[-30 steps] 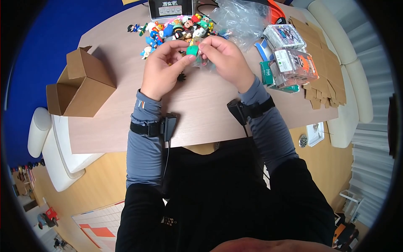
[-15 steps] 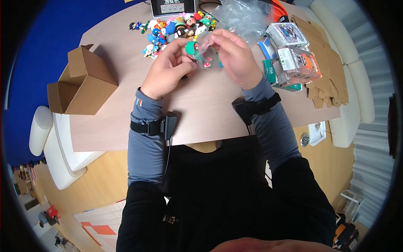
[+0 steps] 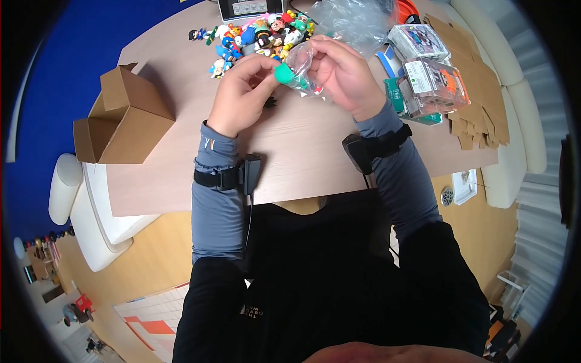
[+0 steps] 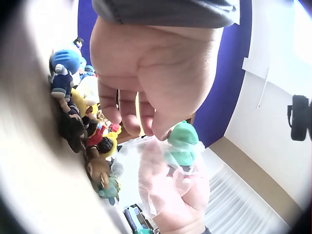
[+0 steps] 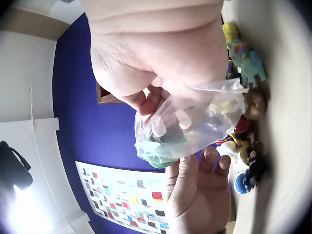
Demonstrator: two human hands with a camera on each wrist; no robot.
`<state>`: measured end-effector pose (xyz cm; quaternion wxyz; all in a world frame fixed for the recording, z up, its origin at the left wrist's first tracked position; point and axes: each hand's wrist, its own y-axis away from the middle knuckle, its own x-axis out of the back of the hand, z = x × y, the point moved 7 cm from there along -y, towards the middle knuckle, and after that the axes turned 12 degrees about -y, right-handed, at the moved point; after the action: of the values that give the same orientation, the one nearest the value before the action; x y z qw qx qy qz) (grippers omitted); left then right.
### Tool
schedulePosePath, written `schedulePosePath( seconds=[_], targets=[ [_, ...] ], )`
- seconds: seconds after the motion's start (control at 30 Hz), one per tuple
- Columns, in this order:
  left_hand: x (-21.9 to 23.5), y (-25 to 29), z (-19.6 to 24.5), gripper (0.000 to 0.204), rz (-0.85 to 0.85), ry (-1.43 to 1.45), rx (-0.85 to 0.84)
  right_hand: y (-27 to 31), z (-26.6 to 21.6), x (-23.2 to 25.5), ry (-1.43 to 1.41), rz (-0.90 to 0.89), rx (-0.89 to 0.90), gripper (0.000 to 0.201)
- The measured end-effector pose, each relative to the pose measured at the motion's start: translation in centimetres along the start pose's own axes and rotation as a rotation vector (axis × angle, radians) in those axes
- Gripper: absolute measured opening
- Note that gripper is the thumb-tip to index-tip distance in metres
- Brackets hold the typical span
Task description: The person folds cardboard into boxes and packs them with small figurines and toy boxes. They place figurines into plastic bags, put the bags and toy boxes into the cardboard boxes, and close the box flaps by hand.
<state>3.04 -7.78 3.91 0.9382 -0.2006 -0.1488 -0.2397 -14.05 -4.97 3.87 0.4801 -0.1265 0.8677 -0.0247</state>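
Observation:
In the head view my left hand (image 3: 240, 100) pinches a small green toy figure (image 3: 284, 73) between thumb and fingers. A clear plastic bag (image 3: 301, 56) wraps part of the figure, with its green top at the bag's edge. My right hand (image 3: 350, 80) holds the bag from the other side, fingers curled into the film. Through the film in the right wrist view, the right fingertips show pale against the bag (image 5: 200, 114). The left wrist view shows the figure's rounded green head (image 4: 184, 134) beside the left thumb. A small black spiky piece (image 3: 270, 103) lies below the left hand.
A pile of colourful toy figures (image 3: 266, 35) lies beyond my hands, near a screen device (image 3: 251, 9). More clear plastic bags (image 3: 357, 24) are at the back. Boxed toys (image 3: 433, 85) and flattened cardboard (image 3: 484, 103) lie right; an open cardboard box (image 3: 130, 121) stands left.
My right hand has moved away from the left, drawing the bag film with it. The left thumb lifted off the green figure and now presses against it again.

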Motion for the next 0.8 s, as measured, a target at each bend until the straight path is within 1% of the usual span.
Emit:
schedulePosePath(
  seconds=[0.03, 0.07, 0.13, 0.17, 0.23, 0.37, 0.43, 0.57, 0.67, 0.73, 0.77, 0.8],
  targets=[
    [0.1, 0.0, 0.5, 0.019, 0.027, -0.011, -0.047, -0.1, 0.0, 0.0, -0.043, -0.027, -0.009, 0.019],
    [0.1, -0.1, 0.8, 0.019, 0.023, -0.010, -0.049, -0.2, 0.1, 0.2, -0.043, -0.025, -0.005, 0.019],
    [0.3, -0.1, 1.8, 0.017, 0.050, -0.066, -0.115, -0.3, 0.5, 0.0, -0.183, -0.111, -0.019, 0.021],
    [0.4, -0.1, 1.7, 0.017, 0.049, -0.066, -0.116, -0.3, 0.7, 0.1, -0.182, -0.111, -0.017, 0.021],
    [0.9, 0.0, 1.6, 0.014, 0.097, -0.125, -0.135, -0.4, 1.7, 0.7, -0.167, -0.004, -0.088, 0.018],
    [1.2, 0.0, 2.5, 0.012, 0.125, -0.165, -0.147, -0.3, 0.9, 0.0, -0.102, 0.006, -0.023, 0.021],
    [1.4, 0.1, 3.0, 0.012, 0.100, -0.163, -0.161, 0.3, -1.2, 0.6, 0.525, 0.206, 0.094, 0.020],
    [1.7, 0.3, 3.1, 0.009, 0.079, -0.119, -0.192, 0.4, -2.0, 1.5, 0.595, 0.198, 0.067, 0.019],
    [1.4, 0.3, 3.3, 0.006, 0.061, -0.090, -0.191, 0.3, -1.8, 1.3, 0.614, 0.231, 0.072, 0.019],
    [1.4, 0.2, 2.5, 0.007, 0.102, -0.031, -0.088, 0.2, -1.7, 0.8, 0.651, 0.168, 0.111, 0.020],
    [1.3, 0.1, 2.3, 0.007, 0.101, -0.025, -0.091, 0.2, -1.7, 0.9, 0.656, 0.171, 0.113, 0.020],
    [1.6, -0.1, 2.3, 0.008, 0.160, -0.039, -0.155, 0.3, -2.3, 1.4, 0.737, 0.253, 0.139, 0.022]
  ],
)
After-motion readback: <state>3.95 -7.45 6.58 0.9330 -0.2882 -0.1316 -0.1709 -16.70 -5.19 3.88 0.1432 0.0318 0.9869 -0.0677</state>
